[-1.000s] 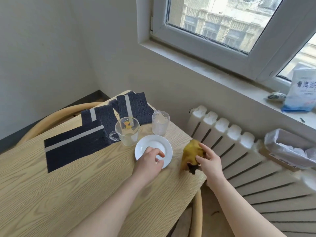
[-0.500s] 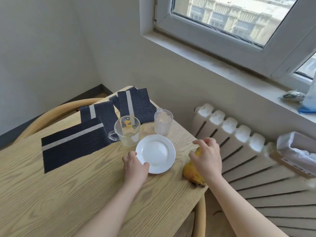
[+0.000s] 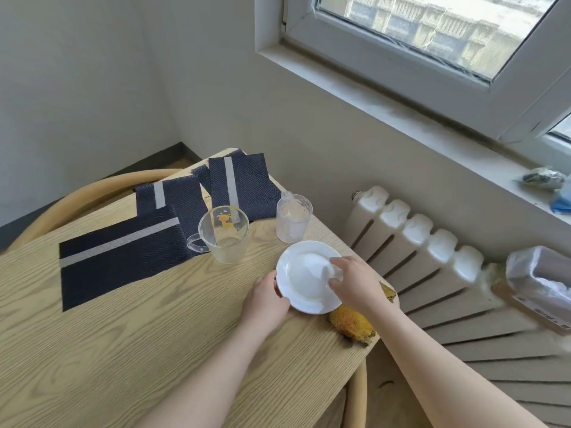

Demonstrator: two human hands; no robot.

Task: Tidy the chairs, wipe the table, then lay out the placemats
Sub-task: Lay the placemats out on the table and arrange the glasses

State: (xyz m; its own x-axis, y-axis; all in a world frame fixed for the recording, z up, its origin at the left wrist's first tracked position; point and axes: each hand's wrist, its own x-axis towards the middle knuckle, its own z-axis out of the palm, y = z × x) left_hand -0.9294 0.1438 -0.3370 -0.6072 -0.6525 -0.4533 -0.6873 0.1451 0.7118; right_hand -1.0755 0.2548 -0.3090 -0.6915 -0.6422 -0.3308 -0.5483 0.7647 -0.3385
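Observation:
A small white plate [image 3: 304, 281] sits near the right edge of the wooden table [image 3: 123, 341]. My left hand [image 3: 265, 299] grips its left rim and my right hand [image 3: 355, 282] holds its right rim, fingers over the edge. A yellow cloth [image 3: 350, 324] lies crumpled on the table edge just under my right wrist. Several dark navy placemats with a pale stripe lie at the far left: a large one [image 3: 123, 257] in front, two others [image 3: 177, 199] [image 3: 241, 183] behind it, overlapping.
A clear glass mug [image 3: 224, 237] with a giraffe print and a clear plastic cup [image 3: 292, 222] stand beside the plate. Curved wooden chair backs [image 3: 89, 193] [image 3: 355, 393] sit at the far and right table edges. A white radiator [image 3: 432, 264] runs below the window sill.
My right hand has let go of the yellow cloth, left it on the table edge, and moved onto the plate's right rim. My left hand has shifted to the plate's left rim.

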